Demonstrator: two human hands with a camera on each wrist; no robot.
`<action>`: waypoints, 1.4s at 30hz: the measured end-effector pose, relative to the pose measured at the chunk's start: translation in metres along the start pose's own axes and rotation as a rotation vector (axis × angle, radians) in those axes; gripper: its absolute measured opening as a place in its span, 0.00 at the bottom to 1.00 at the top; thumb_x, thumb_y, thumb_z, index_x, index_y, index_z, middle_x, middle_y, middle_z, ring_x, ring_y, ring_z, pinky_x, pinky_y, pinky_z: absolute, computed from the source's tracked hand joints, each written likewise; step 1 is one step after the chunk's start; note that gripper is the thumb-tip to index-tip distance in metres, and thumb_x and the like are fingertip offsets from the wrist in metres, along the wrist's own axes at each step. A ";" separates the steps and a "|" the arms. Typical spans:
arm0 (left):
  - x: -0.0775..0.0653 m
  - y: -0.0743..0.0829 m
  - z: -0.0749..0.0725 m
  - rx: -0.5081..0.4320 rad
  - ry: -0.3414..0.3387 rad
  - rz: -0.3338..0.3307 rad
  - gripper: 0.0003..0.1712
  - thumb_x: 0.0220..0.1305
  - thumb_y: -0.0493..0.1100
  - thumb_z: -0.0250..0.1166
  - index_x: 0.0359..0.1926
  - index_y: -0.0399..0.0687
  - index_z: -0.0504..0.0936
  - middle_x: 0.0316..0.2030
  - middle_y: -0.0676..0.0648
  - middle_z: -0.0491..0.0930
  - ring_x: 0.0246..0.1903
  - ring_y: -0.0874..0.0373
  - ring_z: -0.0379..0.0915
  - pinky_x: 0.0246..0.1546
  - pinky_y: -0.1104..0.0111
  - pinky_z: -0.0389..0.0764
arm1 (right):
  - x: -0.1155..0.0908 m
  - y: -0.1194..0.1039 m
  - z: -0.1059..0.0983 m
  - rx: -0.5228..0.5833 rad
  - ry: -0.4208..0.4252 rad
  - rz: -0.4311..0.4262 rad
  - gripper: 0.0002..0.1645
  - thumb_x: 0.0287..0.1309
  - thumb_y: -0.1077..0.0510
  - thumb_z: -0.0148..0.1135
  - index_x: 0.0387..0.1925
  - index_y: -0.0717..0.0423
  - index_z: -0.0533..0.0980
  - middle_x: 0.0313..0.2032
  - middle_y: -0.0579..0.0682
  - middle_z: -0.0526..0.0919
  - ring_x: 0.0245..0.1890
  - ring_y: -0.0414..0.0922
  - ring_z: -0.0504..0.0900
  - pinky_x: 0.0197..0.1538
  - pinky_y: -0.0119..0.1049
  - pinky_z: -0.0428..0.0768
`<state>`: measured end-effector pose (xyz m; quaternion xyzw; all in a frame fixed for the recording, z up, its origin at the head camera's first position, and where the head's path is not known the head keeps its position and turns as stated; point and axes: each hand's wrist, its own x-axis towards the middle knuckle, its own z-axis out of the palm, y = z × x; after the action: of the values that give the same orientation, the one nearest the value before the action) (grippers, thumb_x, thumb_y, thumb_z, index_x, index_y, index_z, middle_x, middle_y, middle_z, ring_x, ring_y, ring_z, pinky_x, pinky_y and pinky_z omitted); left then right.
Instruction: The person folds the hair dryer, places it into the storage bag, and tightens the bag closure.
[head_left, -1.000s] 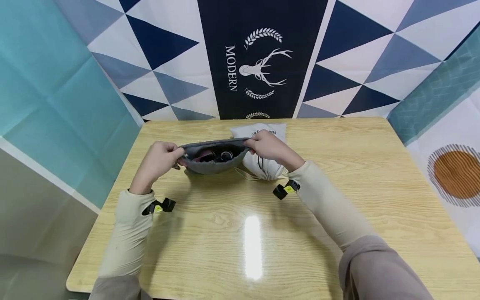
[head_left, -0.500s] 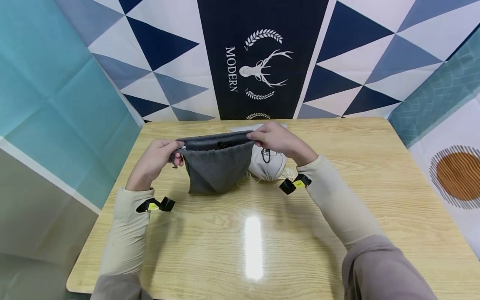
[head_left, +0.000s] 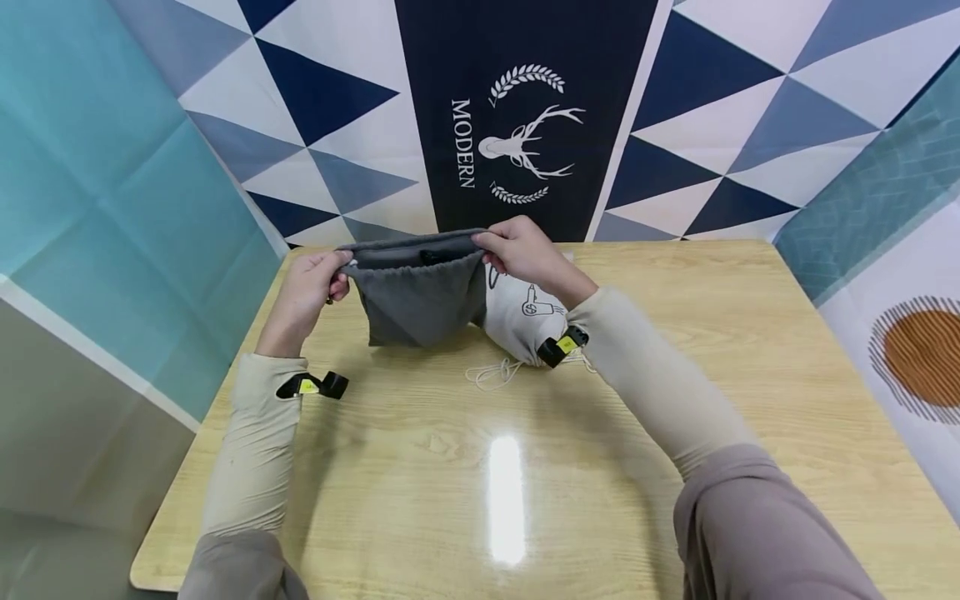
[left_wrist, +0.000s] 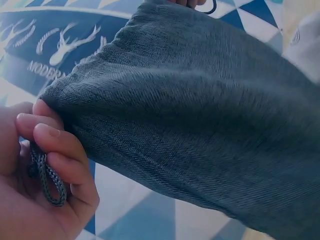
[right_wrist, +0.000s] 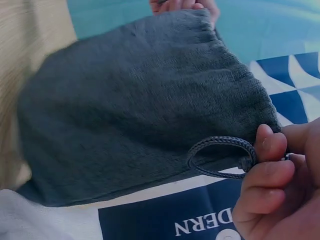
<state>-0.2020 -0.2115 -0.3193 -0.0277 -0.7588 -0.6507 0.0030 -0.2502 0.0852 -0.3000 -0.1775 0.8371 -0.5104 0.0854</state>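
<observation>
A dark grey drawstring bag (head_left: 423, 300) hangs by its top edge between both hands, its mouth stretched wide. Something black shows just inside the mouth; the rest of the contents is hidden by the cloth. My left hand (head_left: 306, 292) pinches the left corner of the rim, and a grey cord loop (left_wrist: 52, 182) lies across its fingers in the left wrist view. My right hand (head_left: 525, 254) pinches the right corner, where another cord loop (right_wrist: 220, 155) sticks out. Behind and right of it lies a white drawstring bag (head_left: 525, 312) printed with a hair dryer.
The wooden table (head_left: 420, 475) extends in front of the bags and to the right. White cords (head_left: 495, 373) trail from the white bag. A patterned cloth backdrop (head_left: 337, 108) rises at the table's far edge, and a teal panel (head_left: 97, 167) stands left.
The grey bag has been lifted and tipped so its front shows and its contents drop from view. Both hands then moved farther back with it, uncovering more of the white bag.
</observation>
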 end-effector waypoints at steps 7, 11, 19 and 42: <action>0.005 -0.020 -0.010 0.078 -0.041 -0.023 0.25 0.74 0.44 0.51 0.15 0.52 0.71 0.12 0.59 0.66 0.16 0.65 0.61 0.23 0.73 0.59 | 0.012 0.011 0.009 -0.098 -0.019 0.017 0.23 0.70 0.53 0.52 0.18 0.57 0.75 0.13 0.42 0.71 0.16 0.38 0.67 0.23 0.29 0.62; -0.001 -0.028 -0.012 0.119 -0.103 -0.025 0.25 0.74 0.45 0.52 0.15 0.51 0.70 0.12 0.58 0.66 0.17 0.64 0.60 0.24 0.71 0.60 | 0.007 0.018 0.008 -0.150 -0.053 0.012 0.23 0.71 0.53 0.52 0.19 0.56 0.75 0.13 0.43 0.71 0.16 0.39 0.67 0.22 0.30 0.63; -0.020 -0.038 -0.013 0.154 -0.362 -0.038 0.26 0.76 0.46 0.49 0.16 0.46 0.65 0.14 0.55 0.60 0.18 0.61 0.57 0.28 0.69 0.63 | -0.016 0.027 0.003 -0.173 -0.137 0.053 0.24 0.70 0.52 0.52 0.18 0.58 0.74 0.12 0.43 0.68 0.14 0.38 0.65 0.20 0.31 0.64; -0.039 -0.089 0.005 -0.133 -0.950 0.061 0.33 0.77 0.54 0.45 0.17 0.38 0.52 0.13 0.49 0.49 0.13 0.57 0.45 0.17 0.63 0.48 | -0.071 0.078 0.009 -0.184 -0.340 0.009 0.25 0.68 0.55 0.55 0.13 0.56 0.71 0.11 0.40 0.63 0.12 0.35 0.55 0.20 0.28 0.56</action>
<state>-0.1669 -0.2217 -0.4094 -0.3441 -0.6319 -0.6127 -0.3268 -0.1982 0.1381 -0.3762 -0.2645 0.8545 -0.3939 0.2115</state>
